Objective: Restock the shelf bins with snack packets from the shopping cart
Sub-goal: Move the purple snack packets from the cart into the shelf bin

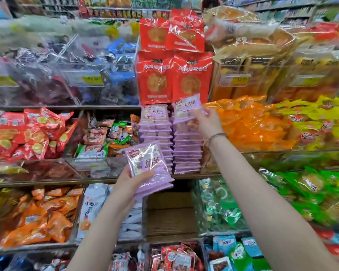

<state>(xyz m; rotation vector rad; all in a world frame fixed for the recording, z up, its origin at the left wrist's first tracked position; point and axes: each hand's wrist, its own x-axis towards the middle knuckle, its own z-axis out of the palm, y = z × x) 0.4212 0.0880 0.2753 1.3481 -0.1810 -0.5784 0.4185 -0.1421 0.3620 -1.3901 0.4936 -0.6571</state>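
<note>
1. Head view, left hand [134, 181]: low and centre, fingers curled under a small stack of purple packets [150, 167], thumb across the top one. Stack held in the air in front of the shelf [196, 175], tilted to the left.
2. Right hand [205, 122]: reaching further in, pinching a single purple packet [187, 108] by its right edge. Packet tilted, just over the right pile [187, 153]; contact with that pile not clear. Thin bracelet [215, 136] on the wrist.
3. On the shelf: left pile [155, 132] and right pile, same purple packets, stacked flat, side by side and touching.
4. Directly above the piles: red bread bags [173, 79], upright.
5. Right of the piles: heaped orange packets [250, 124]. Lower right: green packets [221, 208] in a clear bin.
</note>
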